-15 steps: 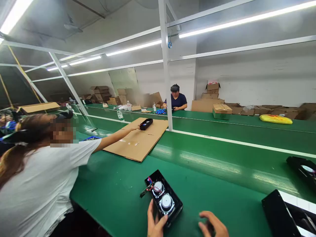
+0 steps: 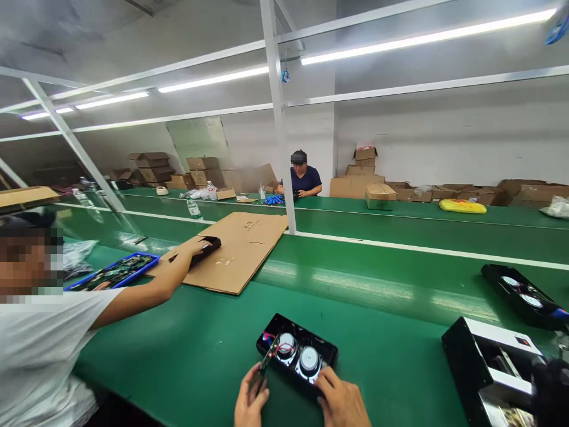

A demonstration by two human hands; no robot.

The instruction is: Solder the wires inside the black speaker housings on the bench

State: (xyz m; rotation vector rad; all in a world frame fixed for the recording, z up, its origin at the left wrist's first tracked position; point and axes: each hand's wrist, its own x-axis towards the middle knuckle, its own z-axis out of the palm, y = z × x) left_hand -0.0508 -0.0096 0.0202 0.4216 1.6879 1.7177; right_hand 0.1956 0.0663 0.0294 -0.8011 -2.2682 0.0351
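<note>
An open black speaker housing (image 2: 297,354) with two round silver drivers and red wires lies on the green belt (image 2: 391,296) just in front of me. My left hand (image 2: 250,403) pinches a small circuit board (image 2: 265,360) at the housing's left end. My right hand (image 2: 342,402) rests on the housing's near right edge, fingers curled over it.
A co-worker in a white shirt (image 2: 40,356) on my left reaches to a black housing (image 2: 204,248) on a cardboard sheet (image 2: 235,249). A blue tray (image 2: 114,271) lies near that person. More black housings (image 2: 522,295) and a black-and-white box (image 2: 493,362) lie right. Another person (image 2: 302,176) sits across.
My right hand came onto the housing, which turned more crosswise; my left hand took the small board. The co-worker pulled the far black housing closer along the cardboard. My view shifted right.
</note>
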